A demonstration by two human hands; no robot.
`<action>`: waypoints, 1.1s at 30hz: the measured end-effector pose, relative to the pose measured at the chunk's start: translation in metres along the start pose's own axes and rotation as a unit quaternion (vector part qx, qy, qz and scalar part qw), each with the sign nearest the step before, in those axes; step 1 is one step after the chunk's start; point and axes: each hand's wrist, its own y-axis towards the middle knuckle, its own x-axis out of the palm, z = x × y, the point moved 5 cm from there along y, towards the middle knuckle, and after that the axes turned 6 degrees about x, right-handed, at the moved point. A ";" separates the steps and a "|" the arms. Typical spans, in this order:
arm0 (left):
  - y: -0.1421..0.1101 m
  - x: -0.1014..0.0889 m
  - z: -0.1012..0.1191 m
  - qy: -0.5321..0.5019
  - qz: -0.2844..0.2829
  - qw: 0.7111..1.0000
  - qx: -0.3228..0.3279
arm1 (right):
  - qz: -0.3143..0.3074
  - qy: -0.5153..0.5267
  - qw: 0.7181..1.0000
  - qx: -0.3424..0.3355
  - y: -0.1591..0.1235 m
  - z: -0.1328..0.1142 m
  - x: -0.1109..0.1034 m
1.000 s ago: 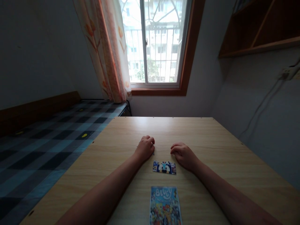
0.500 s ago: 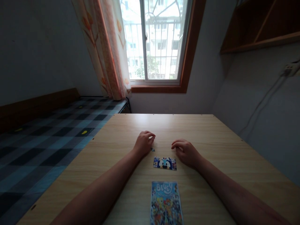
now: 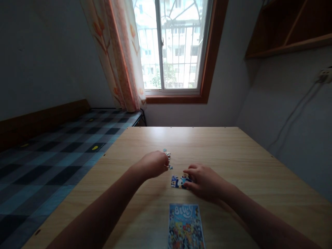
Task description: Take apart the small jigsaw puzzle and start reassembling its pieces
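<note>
A partly joined jigsaw puzzle [image 3: 177,182] with a blue dog's face lies on the wooden table. My right hand [image 3: 204,180] hovers over or touches its right part, thumb and forefinger apart, covering that side. Beyond it and to the left, several loose puzzle pieces [image 3: 168,154] form a small heap. My left hand [image 3: 155,164] is beside this heap with its fingers curled down; the fingertips are mostly hidden, so what they hold does not show. Closer to me lies a picture sheet [image 3: 185,226] marked "Bluey", crowded with cartoon figures.
The light wooden table [image 3: 233,148] stretches toward the window [image 3: 178,52]. At left is a bed with a checked cover [image 3: 64,155], and a curtain [image 3: 116,55] hangs above its far end. A wooden shelf [image 3: 285,38] and a cable [image 3: 293,114] are on the right.
My right hand has moved left and nearer, onto the puzzle's right part. My left hand has drawn back slightly and turned, uncovering more loose pieces.
</note>
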 end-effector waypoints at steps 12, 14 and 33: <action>0.003 0.017 0.046 0.089 -0.137 0.986 0.019 | -0.046 -0.048 0.998 0.014 0.004 -0.011 0.000; 0.005 0.024 0.048 0.095 -0.141 0.985 0.023 | -0.044 -0.057 0.997 0.017 0.004 -0.010 0.001; 0.021 0.054 0.035 0.135 -0.106 0.985 -0.007 | -0.007 0.075 0.996 0.043 0.011 0.014 0.008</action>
